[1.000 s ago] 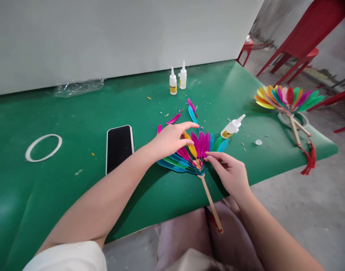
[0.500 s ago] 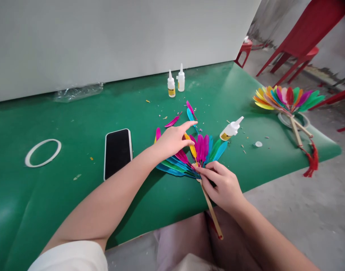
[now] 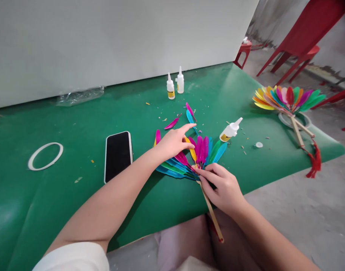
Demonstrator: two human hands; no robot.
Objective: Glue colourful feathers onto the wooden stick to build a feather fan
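Note:
A feather fan [image 3: 200, 150] with magenta, yellow, blue and green feathers lies near the table's front edge. Its wooden handle [image 3: 212, 214] sticks out over the edge, towards my lap. My right hand [image 3: 222, 184] pinches the fan where the feather quills meet the handle. Over the fan's left feathers, my left hand [image 3: 175, 141] has its index finger and thumb stretched apart; its other fingers are largely hidden. Just beyond that hand lie a loose blue feather [image 3: 190, 117] and a magenta feather [image 3: 173, 122]. An uncapped glue bottle [image 3: 230, 131] leans over on the table to the right.
Two glue bottles [image 3: 175, 84] stand at the back. A phone [image 3: 118, 156] and a white ring [image 3: 45, 156] lie left. Another feather fan [image 3: 289, 99] rests on a roll of tape [image 3: 302, 120] at the right edge. A small cap [image 3: 258, 144] and scraps lie about. Red chairs [image 3: 299, 41] stand beyond.
The view has shifted very slightly. Both hands and the fan keep practically the same place and pose.

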